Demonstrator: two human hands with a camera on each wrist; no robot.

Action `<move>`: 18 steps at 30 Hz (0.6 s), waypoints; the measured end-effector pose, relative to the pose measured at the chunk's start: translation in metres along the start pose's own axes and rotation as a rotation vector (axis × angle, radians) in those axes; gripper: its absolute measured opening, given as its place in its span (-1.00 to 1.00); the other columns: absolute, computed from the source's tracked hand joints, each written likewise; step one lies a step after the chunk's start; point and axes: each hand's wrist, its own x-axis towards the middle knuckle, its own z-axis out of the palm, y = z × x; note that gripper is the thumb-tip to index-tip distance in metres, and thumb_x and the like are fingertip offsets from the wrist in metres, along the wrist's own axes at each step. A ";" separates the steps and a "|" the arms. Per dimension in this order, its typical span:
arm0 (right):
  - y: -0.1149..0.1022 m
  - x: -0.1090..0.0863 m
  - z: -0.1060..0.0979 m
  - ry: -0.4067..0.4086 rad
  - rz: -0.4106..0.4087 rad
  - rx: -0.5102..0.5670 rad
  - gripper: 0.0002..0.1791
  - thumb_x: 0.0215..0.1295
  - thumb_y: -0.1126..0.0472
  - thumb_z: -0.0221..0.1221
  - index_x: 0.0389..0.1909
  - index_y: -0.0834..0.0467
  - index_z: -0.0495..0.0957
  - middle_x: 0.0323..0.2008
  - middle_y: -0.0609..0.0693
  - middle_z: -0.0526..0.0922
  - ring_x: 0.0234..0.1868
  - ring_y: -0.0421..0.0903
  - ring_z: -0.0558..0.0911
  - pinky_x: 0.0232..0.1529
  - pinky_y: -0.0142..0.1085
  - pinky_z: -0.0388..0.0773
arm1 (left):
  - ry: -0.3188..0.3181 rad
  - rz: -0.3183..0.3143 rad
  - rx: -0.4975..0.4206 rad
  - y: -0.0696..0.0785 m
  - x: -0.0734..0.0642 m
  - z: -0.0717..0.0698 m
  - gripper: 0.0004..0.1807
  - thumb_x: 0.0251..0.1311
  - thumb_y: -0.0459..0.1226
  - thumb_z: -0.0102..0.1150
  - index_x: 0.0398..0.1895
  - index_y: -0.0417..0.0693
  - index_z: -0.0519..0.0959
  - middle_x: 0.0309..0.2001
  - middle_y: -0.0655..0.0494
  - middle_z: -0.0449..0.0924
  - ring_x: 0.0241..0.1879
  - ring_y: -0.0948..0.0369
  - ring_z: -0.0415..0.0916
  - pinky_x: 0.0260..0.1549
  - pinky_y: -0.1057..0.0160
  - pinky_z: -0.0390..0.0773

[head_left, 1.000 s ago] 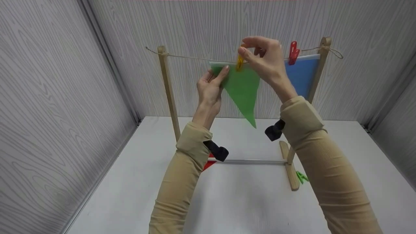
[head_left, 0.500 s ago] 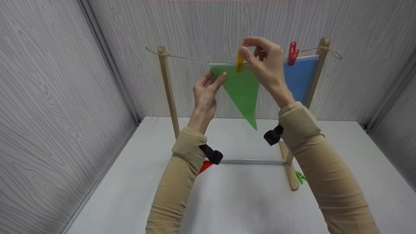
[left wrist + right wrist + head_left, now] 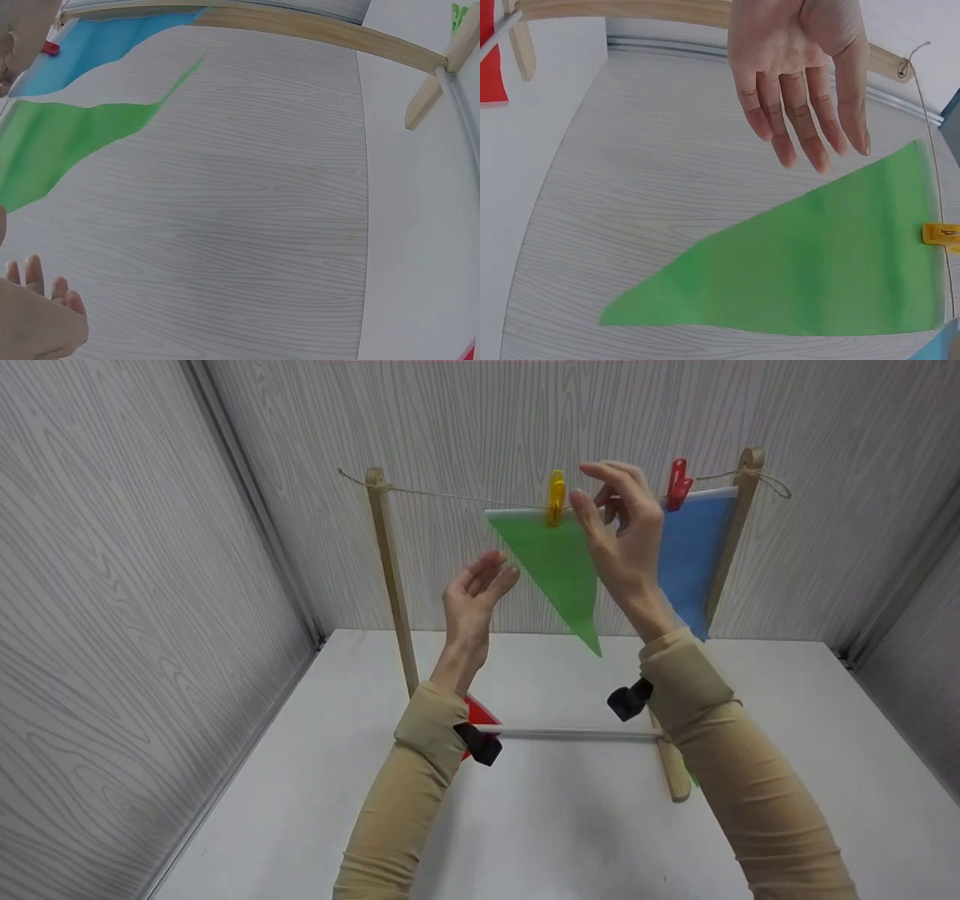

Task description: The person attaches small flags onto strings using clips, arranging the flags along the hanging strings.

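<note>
We see the left hand (image 3: 472, 604) raised, its fingers loose and thumb a little apart, holding nothing, near the slanted edge of the green pennant (image 3: 559, 566). The right hand (image 3: 628, 536) reaches higher, thumb and forefinger parted, its grip free, in front of the pennant's upper right corner; we cannot tell whether it touches there. The pennant hangs point down, a yellow clip (image 3: 555, 499) upright on its white top edge, at the string (image 3: 450, 496). Farther right we find a red clip (image 3: 678, 486) on the blue pennant (image 3: 690, 551), beside a wooden post. Below, a white rod (image 3: 577, 733) runs over the table (image 3: 570, 825), with something red (image 3: 481, 711) near its left end.
</note>
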 end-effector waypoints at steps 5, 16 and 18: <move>0.000 -0.016 0.001 0.069 -0.056 0.111 -0.71 0.29 0.45 0.25 0.01 0.44 0.60 -0.03 0.14 0.57 -0.17 -0.23 0.47 -0.12 -0.48 0.46 | -0.010 0.014 0.095 -0.014 -0.008 -0.007 -0.50 0.27 -0.36 0.31 0.27 -0.23 0.47 0.29 -0.11 0.55 0.40 0.11 0.41 0.42 0.21 0.39; 0.024 -0.078 0.000 0.093 -0.008 0.294 -0.73 0.27 0.58 0.16 -0.01 0.56 0.51 -0.11 -0.06 0.58 -0.11 -0.15 0.57 0.05 -0.42 0.59 | 0.015 -0.037 0.241 -0.056 -0.029 -0.040 -0.46 0.24 -0.33 0.34 0.28 -0.23 0.47 0.30 -0.17 0.53 0.41 0.04 0.38 0.48 0.04 0.28; 0.032 -0.094 0.000 0.094 0.022 0.312 -0.74 0.28 0.58 0.16 -0.02 0.58 0.50 -0.12 -0.04 0.61 -0.09 -0.13 0.60 0.07 -0.41 0.60 | 0.026 -0.058 0.263 -0.065 -0.034 -0.047 -0.47 0.24 -0.32 0.34 0.27 -0.24 0.48 0.29 -0.15 0.54 0.40 0.02 0.39 0.47 0.02 0.28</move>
